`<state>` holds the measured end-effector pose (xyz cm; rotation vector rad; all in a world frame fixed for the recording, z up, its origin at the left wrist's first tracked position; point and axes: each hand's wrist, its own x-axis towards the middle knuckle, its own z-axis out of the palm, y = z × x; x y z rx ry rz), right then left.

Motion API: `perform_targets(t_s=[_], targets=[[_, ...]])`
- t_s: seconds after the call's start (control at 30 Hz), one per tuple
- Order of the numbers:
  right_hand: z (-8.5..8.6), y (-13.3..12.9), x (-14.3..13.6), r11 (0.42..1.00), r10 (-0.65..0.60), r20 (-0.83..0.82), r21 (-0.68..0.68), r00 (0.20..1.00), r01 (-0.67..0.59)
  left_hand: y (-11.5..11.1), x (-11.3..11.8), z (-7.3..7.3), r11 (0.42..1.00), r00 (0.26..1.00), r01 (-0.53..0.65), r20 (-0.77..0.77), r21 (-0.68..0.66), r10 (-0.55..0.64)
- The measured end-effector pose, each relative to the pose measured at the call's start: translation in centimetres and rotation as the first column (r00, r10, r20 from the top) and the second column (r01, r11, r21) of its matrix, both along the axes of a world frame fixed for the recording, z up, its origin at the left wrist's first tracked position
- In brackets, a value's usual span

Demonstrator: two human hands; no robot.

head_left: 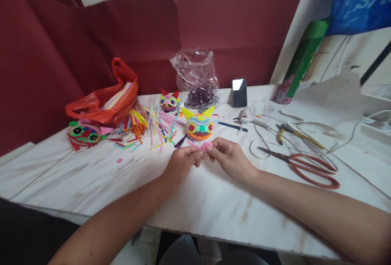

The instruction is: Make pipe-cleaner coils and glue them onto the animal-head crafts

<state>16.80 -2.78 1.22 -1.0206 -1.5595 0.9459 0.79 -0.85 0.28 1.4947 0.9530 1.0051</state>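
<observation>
1. Both hands are narrowed to thumb-and-finger pinches on one pink chenille stem (207, 146); it lies between them, raised just over the bench (214, 208) on the near side of the yellow-eared lion head (200, 129).
2. The left hand (187, 160) grips the stem low on its side, and a tail sticks out past those fingers. Good practice would be to let this hand anchor and the other do the shaping.
3. The right hand (227, 157) pinches the curled part, which looks like a loop or coil (its exact form is partly hidden by the fingers). Small, even turns close to the anchor should keep the curve round; a long pull would probably kink the wire core.
4. Light pressure is better, since hard squeezing may flatten the fuzz.
5. Keep the work clear of the lion head and the purple tassel (181, 141), both just beyond the fingertips, so that nothing snags.
6. The red-handled scissors (288, 158) and yellow-handled pliers (305, 138) lie to the right of the right hand; any sharp wire end could be trimmed or tucked with these.
</observation>
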Motion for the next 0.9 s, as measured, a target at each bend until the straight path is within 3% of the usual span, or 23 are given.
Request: perform_targets(t_s=[0.2, 0.33, 0.43, 0.6, 0.73, 0.9], targets=[[-0.3, -0.1, -0.2, 1.000, 0.008, 0.024, 0.015, 1.000, -0.008, -0.1, 0.2, 0.0, 0.999, 0.998, -0.046, 0.046, 0.013, 0.045], [-0.6, -0.2, -0.2, 0.997, -0.044, 0.140, 0.072, 0.989, 0.034, -0.7, 0.0, 0.7, 0.975, 0.973, -0.148, -0.153, 0.163, 0.174], [-0.7, -0.2, -0.2, 0.991, -0.085, 0.204, 0.123, 0.975, 0.060, -0.8, -0.2, 1.1, 0.946, 0.941, -0.150, -0.253, 0.286, 0.225], [-0.6, -0.1, -0.1, 0.989, -0.085, 0.245, 0.135, 0.966, 0.053, -0.4, -0.5, 1.5, 0.980, 0.960, -0.078, -0.253, 0.182, 0.123], [-0.5, 0.0, 0.0, 0.997, -0.015, 0.300, 0.081, 0.954, -0.010, -0.4, -0.4, 1.5, 0.980, 0.953, -0.049, -0.285, 0.192, 0.104], [-0.3, 0.0, -0.2, 0.988, 0.153, 0.073, -0.009, 0.985, -0.153, -0.2, -0.5, 1.1, 0.985, 0.991, -0.107, -0.064, 0.137, 0.117]])
